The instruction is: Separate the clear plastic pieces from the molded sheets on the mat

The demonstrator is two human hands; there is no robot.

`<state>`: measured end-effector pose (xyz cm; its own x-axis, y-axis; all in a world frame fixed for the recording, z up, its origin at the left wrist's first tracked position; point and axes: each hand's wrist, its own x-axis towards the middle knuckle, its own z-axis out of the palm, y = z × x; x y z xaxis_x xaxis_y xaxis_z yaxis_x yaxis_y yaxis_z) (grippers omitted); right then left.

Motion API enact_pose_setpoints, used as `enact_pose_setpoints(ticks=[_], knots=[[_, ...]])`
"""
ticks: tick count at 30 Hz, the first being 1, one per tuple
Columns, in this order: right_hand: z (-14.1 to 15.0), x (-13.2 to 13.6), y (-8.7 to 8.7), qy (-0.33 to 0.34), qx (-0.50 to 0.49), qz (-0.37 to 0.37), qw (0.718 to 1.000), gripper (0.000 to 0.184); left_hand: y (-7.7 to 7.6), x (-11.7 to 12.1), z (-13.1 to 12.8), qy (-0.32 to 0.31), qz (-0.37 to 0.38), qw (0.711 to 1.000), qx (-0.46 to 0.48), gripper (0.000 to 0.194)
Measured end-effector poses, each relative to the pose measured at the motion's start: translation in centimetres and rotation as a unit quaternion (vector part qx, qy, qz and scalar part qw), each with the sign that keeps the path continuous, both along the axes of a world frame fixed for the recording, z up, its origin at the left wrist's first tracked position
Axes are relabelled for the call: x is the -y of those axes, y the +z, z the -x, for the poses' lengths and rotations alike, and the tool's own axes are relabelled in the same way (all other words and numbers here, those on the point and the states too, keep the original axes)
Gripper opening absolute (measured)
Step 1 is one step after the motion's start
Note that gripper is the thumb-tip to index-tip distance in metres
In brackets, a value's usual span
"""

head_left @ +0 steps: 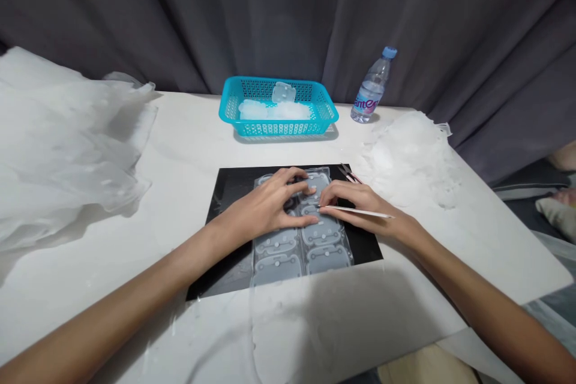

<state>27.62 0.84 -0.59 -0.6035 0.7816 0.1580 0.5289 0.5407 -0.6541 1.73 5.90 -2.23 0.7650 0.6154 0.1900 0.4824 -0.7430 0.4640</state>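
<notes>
A clear, soft-looking sheet (pixel 278 246) of moulded rounded-rectangle pieces lies on a black mat (pixel 228 189), its near end running over the mat's edge onto the table. My left hand (pixel 273 199) rests on the sheet with its fingers spread, pressing it lightly and covering part of its left column. Pinched in my right hand (pixel 355 197) is a slim white pen-like tool (pixel 366 212), its dark tip touching or just above a piece in the right column. Small snips (pixel 348 173) lie at the mat's far right corner, close to my right hand.
A turquoise basket (pixel 283 127) at the back holds several translucent pieces (pixel 283 93). A water bottle (pixel 371 87) stands right of it. Translucent scraps (pixel 411 156) are heaped on the right; a large pile of filmy sheets (pixel 67 144) fills the left. A grey curtain (pixel 288 12) hangs behind the white table (pixel 180 132).
</notes>
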Motion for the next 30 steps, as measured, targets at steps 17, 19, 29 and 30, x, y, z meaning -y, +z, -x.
enact_pose_setpoints(ticks=[17,19,29,30], knots=[[-1.2,0.0,0.8,0.012,0.027,-0.023,0.999,0.012,-0.1,0.1,0.1,0.001,0.005,1.0,0.011,0.061],[-1.7,0.1,1.4,-0.003,0.006,0.002,1.0,0.011,0.0,0.2,0.1,0.001,0.003,1.0,0.006,0.061],[-0.8,-0.3,0.7,0.025,0.009,-0.01,1.0,0.015,0.1,0.1,0.3,0.007,0.004,1.0,-0.008,0.066],[-0.8,-0.3,0.6,0.028,0.014,-0.013,0.999,0.015,0.1,0.1,0.3,0.007,0.004,1.0,-0.004,0.066]])
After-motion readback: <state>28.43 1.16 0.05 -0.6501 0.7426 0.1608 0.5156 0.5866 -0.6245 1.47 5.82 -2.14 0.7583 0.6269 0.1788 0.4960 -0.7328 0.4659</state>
